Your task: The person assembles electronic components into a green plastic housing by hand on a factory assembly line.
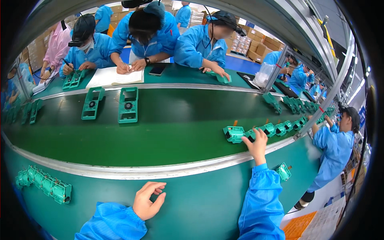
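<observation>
Right hand [258, 146] is out over the green belt [160, 140], right of centre in the frame, thumb and fingers spread apart, not closed on anything that I can see. It's right at the lead green housing [233, 134] and the one just behind it; can't tell from this angle whether a fingertip touches. Left hand [149, 201] is bare and loosely curled at lower centre, thumb apart from fingers, nothing in it, over the teal bench [200, 192]. Progress, my read: partway through a batch. Bench side has a row of green housings [47, 185] set close together at lower left, plus a single housing [283, 172] lying by itself right of the right forearm. Belt side has a line of housings [281, 129] running from the lead one toward the right edge, dark parts visible in several, so plenty there. Can't say which group is finished and which is pending; detail too small to compare, and neither hand has a unit in it, so the current piece looks not yet picked. Separate from that, two flat green frames [128, 105] lie on the far half of the belt, upper left of centre, well apart from both hands. Across the belt, top centre, a co-worker writes in an open notebook [116, 77]; no bearing on the count.
</observation>
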A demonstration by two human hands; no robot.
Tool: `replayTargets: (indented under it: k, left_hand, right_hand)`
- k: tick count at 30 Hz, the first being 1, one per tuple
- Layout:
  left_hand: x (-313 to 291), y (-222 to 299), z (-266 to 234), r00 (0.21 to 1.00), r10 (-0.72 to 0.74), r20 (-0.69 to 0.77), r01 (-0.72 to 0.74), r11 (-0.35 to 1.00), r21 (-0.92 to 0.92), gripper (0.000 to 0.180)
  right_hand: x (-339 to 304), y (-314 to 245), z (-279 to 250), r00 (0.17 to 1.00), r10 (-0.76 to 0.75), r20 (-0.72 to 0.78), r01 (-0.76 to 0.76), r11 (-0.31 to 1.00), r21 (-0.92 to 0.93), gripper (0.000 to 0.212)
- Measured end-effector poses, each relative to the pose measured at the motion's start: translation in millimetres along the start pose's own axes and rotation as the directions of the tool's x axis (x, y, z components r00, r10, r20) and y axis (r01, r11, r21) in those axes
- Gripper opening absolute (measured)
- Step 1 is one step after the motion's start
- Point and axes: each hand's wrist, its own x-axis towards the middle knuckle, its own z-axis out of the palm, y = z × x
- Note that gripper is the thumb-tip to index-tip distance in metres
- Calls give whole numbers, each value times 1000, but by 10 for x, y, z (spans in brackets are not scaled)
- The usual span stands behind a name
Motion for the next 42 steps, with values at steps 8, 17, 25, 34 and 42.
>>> replayTargets:
  k: [8,17,25,34,42]
  left_hand:
    - [-45,56,-26,1000,4,16,-4,1000,15,27]
    - [-6,19,-35,999,-3,37,3,1000,-1,28]
    - [-9,56,-62,998,-6,61,8,1000,-23,27]
    - [40,124,-102,982,-159,100,174,565,-807,85]
    - [43,102,-163,987,-87,138,162,619,-768,83]
  right_hand:
    - [-52,-558,-51,935,-325,144,318,945,75,43]
    - [-28,-658,-115,944,-306,120,301,952,62,33]
    - [-34,-831,-209,882,-464,84,461,886,53,22]
    - [-791,-2246,-756,624,-780,-43,718,550,428,25]
    - [-873,-2248,-643,778,-622,-89,470,482,740,58]
